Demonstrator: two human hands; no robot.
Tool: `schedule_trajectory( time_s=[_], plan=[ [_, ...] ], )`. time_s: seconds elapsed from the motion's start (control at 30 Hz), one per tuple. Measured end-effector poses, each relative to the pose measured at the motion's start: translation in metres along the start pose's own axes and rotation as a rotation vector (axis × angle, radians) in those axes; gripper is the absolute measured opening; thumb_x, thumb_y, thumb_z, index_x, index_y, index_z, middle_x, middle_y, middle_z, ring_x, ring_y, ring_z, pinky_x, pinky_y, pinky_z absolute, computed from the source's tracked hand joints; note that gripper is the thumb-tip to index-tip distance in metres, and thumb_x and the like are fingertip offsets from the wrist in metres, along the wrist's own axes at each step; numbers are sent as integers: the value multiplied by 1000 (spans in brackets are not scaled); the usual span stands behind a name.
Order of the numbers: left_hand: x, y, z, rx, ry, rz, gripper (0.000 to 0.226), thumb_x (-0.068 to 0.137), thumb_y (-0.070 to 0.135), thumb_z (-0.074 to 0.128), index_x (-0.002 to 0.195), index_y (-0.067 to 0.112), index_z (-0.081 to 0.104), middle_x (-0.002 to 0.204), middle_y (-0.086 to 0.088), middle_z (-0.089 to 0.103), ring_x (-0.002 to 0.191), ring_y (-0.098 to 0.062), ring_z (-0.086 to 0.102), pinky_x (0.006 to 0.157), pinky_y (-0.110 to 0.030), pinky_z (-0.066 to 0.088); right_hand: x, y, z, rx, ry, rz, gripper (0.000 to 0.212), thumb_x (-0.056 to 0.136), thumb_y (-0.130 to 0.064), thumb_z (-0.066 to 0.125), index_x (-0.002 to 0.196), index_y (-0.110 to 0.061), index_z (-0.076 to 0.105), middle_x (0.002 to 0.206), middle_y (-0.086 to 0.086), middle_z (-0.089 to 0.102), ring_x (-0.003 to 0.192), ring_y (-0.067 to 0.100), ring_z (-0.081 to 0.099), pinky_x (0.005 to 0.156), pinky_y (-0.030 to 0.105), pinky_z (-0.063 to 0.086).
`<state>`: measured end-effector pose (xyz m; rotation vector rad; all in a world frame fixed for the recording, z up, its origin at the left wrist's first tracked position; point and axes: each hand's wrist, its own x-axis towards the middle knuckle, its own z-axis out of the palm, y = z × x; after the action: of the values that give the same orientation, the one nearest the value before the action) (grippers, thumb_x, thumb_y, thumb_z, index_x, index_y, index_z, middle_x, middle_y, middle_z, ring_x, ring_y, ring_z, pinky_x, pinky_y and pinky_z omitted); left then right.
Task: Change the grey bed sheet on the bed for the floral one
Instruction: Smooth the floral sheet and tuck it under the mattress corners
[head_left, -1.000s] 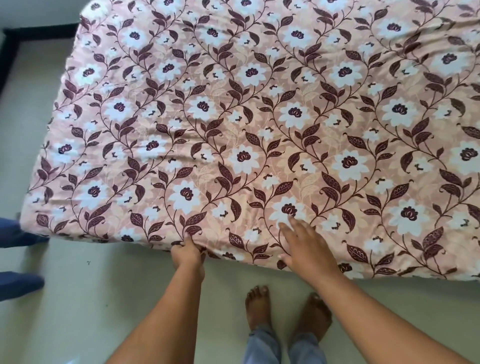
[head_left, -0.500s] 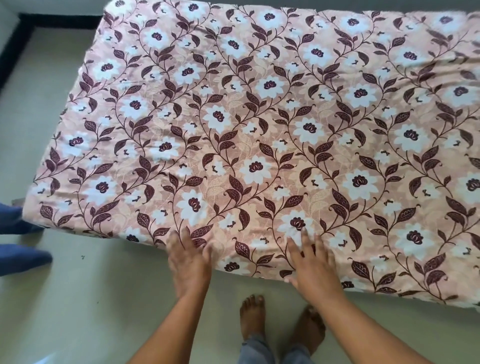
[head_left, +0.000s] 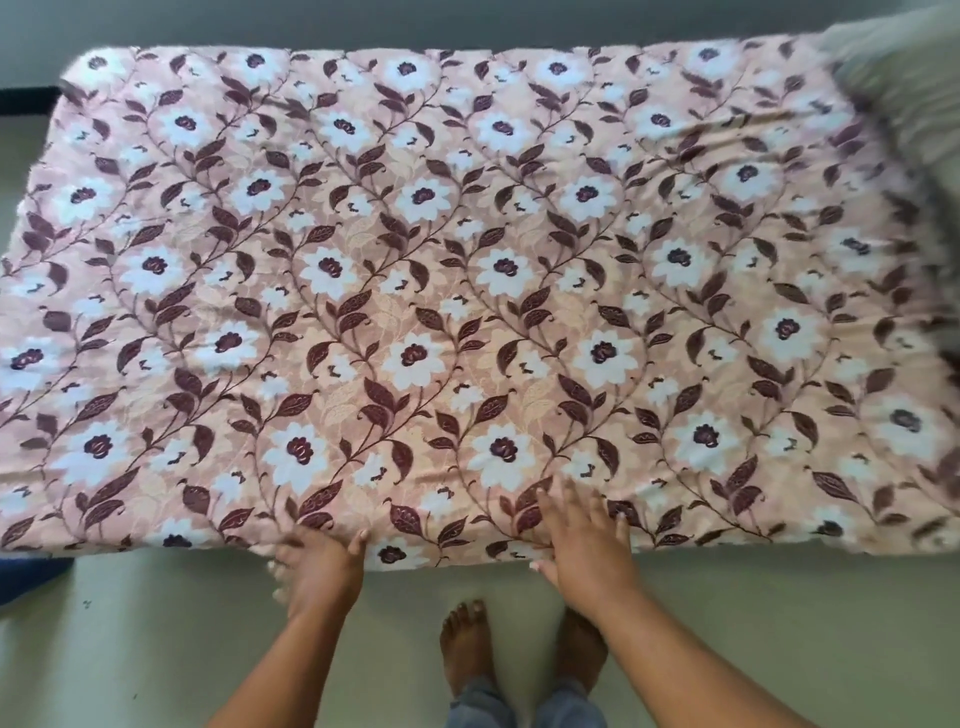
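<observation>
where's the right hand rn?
Head view, lower centre-right: the right hand lies flat on the near edge of the floral sheet, right of the left hand at that same edge.

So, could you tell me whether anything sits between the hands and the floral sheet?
Nothing visible does. The right hand lies flat on the floral sheet at its near edge, and the left hand touches that edge too, its grip blurred. The pale pillow sits at the far right corner.

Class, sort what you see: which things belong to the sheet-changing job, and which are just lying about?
Belong to the job: floral sheet, spread out; left hand at its near edge; right hand flat on it.
Just lying about: pale, blurred pillow; blue item at far left.
</observation>
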<state>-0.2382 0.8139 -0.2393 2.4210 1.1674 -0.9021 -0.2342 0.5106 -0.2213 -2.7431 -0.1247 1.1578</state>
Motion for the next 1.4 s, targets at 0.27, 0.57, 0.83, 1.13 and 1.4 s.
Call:
schedule_trajectory(
  time_s=[0.27, 0.57, 0.83, 1.13, 1.4],
  plan=[
    [-133, 105, 92, 362, -71, 806, 79, 99, 35, 47, 160, 14, 1, 168, -10, -7, 155, -26, -5, 126, -43, 5, -51, 151, -16, 104, 172, 368, 73, 98, -51, 55, 157, -17, 29, 164, 14, 25, 151, 34, 25, 119, 49, 31],
    [-256, 256, 212, 538, -79, 1183, 44, 92, 28, 64, 130, 15, 48, 128, -6, 48, 121, -30, 46, 98, -41, 46, -68, 333, -20, -111, 264, 321, 30, 75, -9, 79, 102, -14, 67, 97, 8, 65, 83, 29, 65, 66, 38, 51],
    [-265, 294, 236, 564, 69, 1041, 19, 98, 14, 53, 112, 20, 63, 107, -4, 65, 101, -26, 61, 79, -38, 52, -64, 402, -32, 4, 170, 18, 18, 96, -16, 45, 99, -11, 62, 99, 11, 64, 95, 33, 63, 72, 37, 45],
    [-311, 294, 240, 774, -31, 1083, 22, 90, 4, 55, 103, 19, 66, 98, -5, 70, 93, -27, 69, 74, -38, 57, -97, 440, -19, 120, 194, 23, 8, 91, -23, 61, 86, -18, 65, 83, 5, 64, 79, 29, 64, 64, 36, 45],
    [-348, 359, 281, 601, 45, 1253, 37, 96, 26, 59, 131, 19, 51, 129, -1, 52, 120, -25, 49, 94, -39, 49, -64, 528, 10, 1053, 472, 882, 67, 95, -64, 39, 93, -7, 73, 97, 22, 74, 93, 42, 70, 75, 35, 50]
  ],
)
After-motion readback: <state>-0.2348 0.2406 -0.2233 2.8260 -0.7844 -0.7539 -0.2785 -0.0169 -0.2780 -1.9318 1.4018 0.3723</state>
